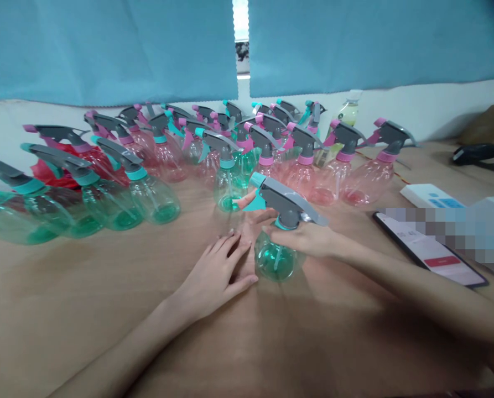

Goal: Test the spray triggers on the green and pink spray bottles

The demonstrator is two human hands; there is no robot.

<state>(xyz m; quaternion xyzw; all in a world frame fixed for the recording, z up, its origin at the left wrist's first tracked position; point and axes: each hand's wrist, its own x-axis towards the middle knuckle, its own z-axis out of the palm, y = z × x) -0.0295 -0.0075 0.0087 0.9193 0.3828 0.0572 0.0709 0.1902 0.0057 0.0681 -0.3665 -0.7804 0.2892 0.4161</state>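
Observation:
My right hand (300,236) grips a green spray bottle (277,260) around its neck, under a grey and teal trigger head. The bottle is upright in front of me, and its nozzle points to the left. Just left of it, my left hand (224,262) lies flat on the wooden table (180,354) with its fingers stretched out, holding nothing. Another green spray bottle (225,185) stands right behind my hands, close to the fingers of my right hand.
Several green spray bottles (155,196) stand in a row at the left. Pink spray bottles (300,179) crowd the back, some with teal heads among them. A phone (429,249), a white box (431,196) and a black object (479,153) lie at the right. Blue cloth (105,50) hangs behind.

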